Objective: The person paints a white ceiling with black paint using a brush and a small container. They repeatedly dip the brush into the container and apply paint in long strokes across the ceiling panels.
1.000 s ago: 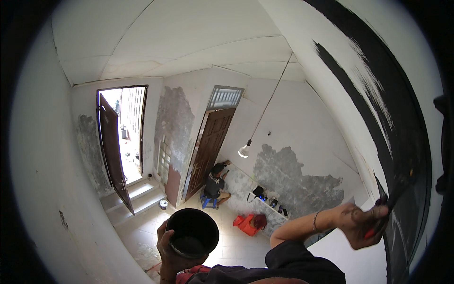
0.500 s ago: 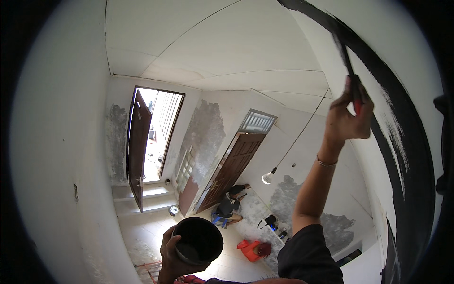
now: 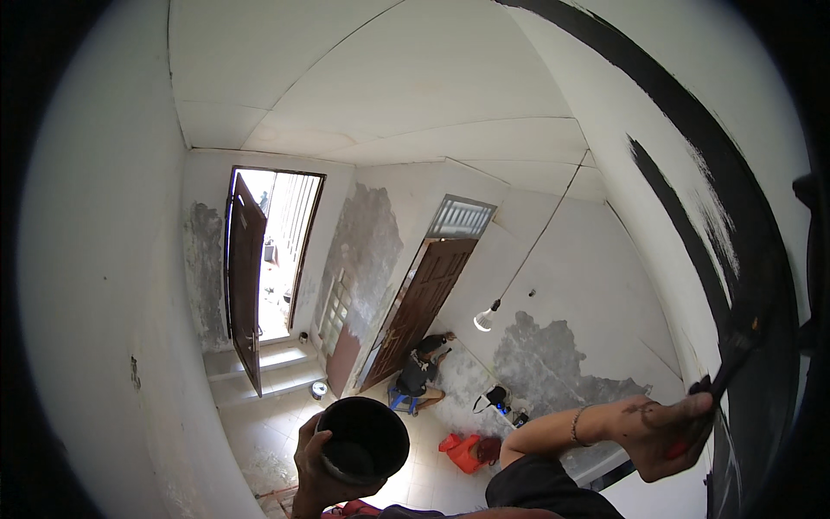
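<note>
Plainly, the brush (image 3: pixel 737 348) juts beyond gripping right fingers (image 3: pixel 692 407), left fingers (image 3: pixel 309 444) clasping the bucket (image 3: pixel 373 415).

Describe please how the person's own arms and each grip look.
The right arm has a dark short sleeve and a thin bracelet; the right grip bears dark marks, perhaps tattoo or paint. The left grip is gloveless; I see no clear sleeve there.

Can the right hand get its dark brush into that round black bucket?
Probably yes: the left hand holds the uncovered bucket, and nothing seems to lie between it and the right hand.
</note>
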{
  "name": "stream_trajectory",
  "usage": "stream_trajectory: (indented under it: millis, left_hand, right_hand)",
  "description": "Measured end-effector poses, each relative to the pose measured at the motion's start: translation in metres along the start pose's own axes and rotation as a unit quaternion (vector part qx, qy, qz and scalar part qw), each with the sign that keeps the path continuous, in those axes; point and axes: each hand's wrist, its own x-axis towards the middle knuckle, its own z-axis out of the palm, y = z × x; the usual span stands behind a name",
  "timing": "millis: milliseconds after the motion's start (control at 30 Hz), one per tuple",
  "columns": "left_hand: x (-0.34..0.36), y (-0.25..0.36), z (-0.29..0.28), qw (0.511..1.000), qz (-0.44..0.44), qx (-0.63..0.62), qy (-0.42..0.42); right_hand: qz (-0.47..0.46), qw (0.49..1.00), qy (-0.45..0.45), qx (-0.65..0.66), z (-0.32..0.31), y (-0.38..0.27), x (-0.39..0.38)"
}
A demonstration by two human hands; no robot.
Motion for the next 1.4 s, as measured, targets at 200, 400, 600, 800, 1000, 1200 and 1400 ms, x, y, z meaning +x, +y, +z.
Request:
stream_trajectory:
  millis: [200,400,600,800,1000,1200,1400]
  left_hand:
    - [0.001,0.005,-0.004,0.999,0.014,0.042,0.014]
    - [0.006,0.009,-0.011,0.998,0.011,0.052,0.018]
    - [0.008,0.005,-0.021,0.997,0.014,0.067,0.025]
    - [0.007,-0.009,-0.025,0.994,0.005,0.102,0.031]
    - [0.002,-0.019,-0.021,0.996,0.0,0.091,0.017]
    - [-0.008,-0.02,-0.012,0.999,-0.028,0.038,0.007]
    - [-0.008,-0.016,-0.011,0.998,-0.003,0.056,0.035]
  right_hand:
    - [0.079,0.973,-0.148,0.156,0.078,-0.053,-0.052]
    - [0.074,0.993,-0.093,0.003,0.078,-0.011,-0.034]
    - [0.077,0.99,-0.051,-0.105,-0.033,-0.019,-0.027]
    - [0.365,0.762,-0.481,0.235,-0.108,-0.072,-0.066]
    - [0.243,0.784,-0.499,0.279,-0.082,-0.063,-0.099]
    - [0.533,0.657,-0.438,0.304,-0.057,-0.093,-0.125]
    - [0.786,0.359,-0.374,0.336,-0.062,-0.12,-0.137]
